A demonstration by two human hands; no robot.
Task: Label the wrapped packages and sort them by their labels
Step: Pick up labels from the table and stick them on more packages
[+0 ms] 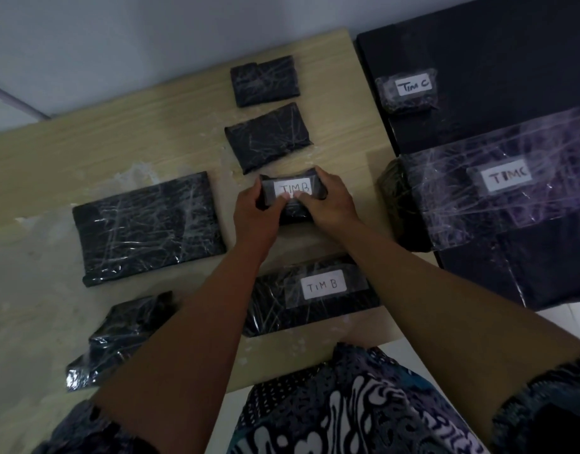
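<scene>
Both hands, left hand (254,209) and right hand (329,201), are gripping the small package (290,199), thumbs pressing its "TIM B" label (292,189) flat; next it probably is joining the labelled "TIM B" package (311,294) on the desk (85,158).

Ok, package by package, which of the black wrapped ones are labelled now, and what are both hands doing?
Small black plastic-wrapped package in hands: labelled TIM B, thumbs pressing the label.
Long black package nearest the person: labelled TIM B.
Small package on the black surface: labelled TIM C.
Big wrapped package at right: labelled TIM C.
Two small packages at the far edge: unlabelled.
Large flat package at left: unlabelled.
Crumpled package at near left: unlabelled.
Left hand: grips the package.
Right hand: grips the package.
</scene>
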